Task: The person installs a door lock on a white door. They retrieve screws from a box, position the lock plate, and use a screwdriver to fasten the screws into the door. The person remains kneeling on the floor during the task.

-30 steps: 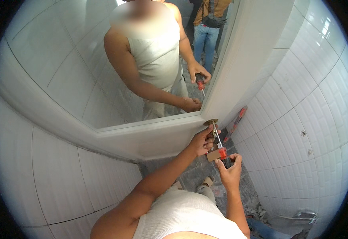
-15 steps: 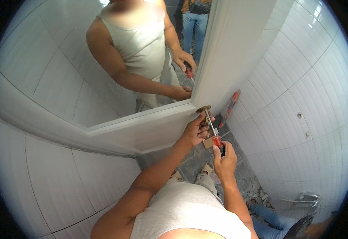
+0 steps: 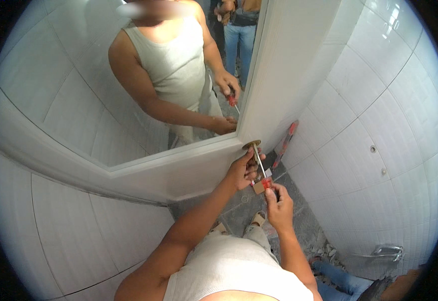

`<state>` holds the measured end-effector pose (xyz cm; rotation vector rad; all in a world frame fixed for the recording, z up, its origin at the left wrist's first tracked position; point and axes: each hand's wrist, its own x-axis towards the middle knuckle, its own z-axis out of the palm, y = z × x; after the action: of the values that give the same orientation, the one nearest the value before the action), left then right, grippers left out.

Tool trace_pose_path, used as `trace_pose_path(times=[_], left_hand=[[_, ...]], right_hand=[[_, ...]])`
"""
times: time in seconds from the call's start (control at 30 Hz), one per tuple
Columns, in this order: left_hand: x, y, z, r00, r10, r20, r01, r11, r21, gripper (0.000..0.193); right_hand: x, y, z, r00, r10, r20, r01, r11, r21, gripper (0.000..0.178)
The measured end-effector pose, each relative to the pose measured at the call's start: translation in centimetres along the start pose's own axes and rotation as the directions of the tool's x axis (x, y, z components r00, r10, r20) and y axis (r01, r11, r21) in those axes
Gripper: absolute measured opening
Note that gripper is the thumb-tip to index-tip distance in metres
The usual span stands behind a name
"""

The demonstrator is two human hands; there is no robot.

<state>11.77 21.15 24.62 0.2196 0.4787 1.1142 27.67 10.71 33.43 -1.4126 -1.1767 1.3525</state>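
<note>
A round brass-coloured door fitting (image 3: 250,145) sits on the white frame of a mirrored door (image 3: 194,173). My left hand (image 3: 239,173) is closed around the part of the fitting that sticks out toward me, with thumb and fingers just below its disc. My right hand (image 3: 281,209) grips a screwdriver (image 3: 266,182) by its red handle. Its long metal shaft slants up to the fitting beside my left fingertips. Where the tip meets the fitting is too small to make out. The mirror (image 3: 88,128) reflects both arms and the screwdriver.
A long red tool (image 3: 285,144) leans against the tiled wall (image 3: 352,145) at right. Below my hands, a small cardboard box (image 3: 259,187) lies on the grey floor. A metal tap (image 3: 388,252) projects from the wall. Another person's jeans (image 3: 341,277) show at lower right, near rubble (image 3: 327,249).
Both hands, the fitting and the screwdriver appear slightly lower left in view as the view shifts. My right-hand fingers have shifted toward the rear of the screwdriver's handle. Both grips remain.
</note>
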Motion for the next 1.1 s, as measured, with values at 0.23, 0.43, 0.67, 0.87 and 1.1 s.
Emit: trace_pose_path(times=[0.23, 0.43, 0.67, 0.87, 1.1], left_hand=[[0.0, 0.1, 0.2, 0.999, 0.013, 0.029, -0.014, 1.000, 0.014, 0.034], [0.1, 0.3, 0.0, 1.000, 0.016, -0.007, -0.015, 0.997, 0.078, 0.030], [0.0, 0.2, 0.3, 0.999, 0.028, 0.033, -0.030, 0.998, 0.053, 0.028], [-0.6, 0.5, 1.2, 0.997, 0.072, 0.018, -0.073, 0.988, 0.138, 0.029], [-0.7, 0.4, 1.6, 0.997, 0.041, -0.067, -0.028, 0.982, 0.188, 0.028]], right_hand=[[0.9, 0.6, -1.0, 0.955, -0.298, 0.001, 0.292, 0.934, -0.205, 0.027], [0.6, 1.1, 0.5, 0.829, -0.559, -0.018, 0.420, 0.643, -0.641, 0.026], [0.8, -1.0, -0.8, 0.995, 0.092, 0.027, -0.095, 0.980, 0.174, 0.024], [0.4, 0.2, 0.1, 0.819, -0.571, 0.057, 0.434, 0.552, -0.712, 0.031], [1.2, 1.4, -1.3, 0.991, -0.126, -0.041, 0.109, 0.952, -0.286, 0.034]])
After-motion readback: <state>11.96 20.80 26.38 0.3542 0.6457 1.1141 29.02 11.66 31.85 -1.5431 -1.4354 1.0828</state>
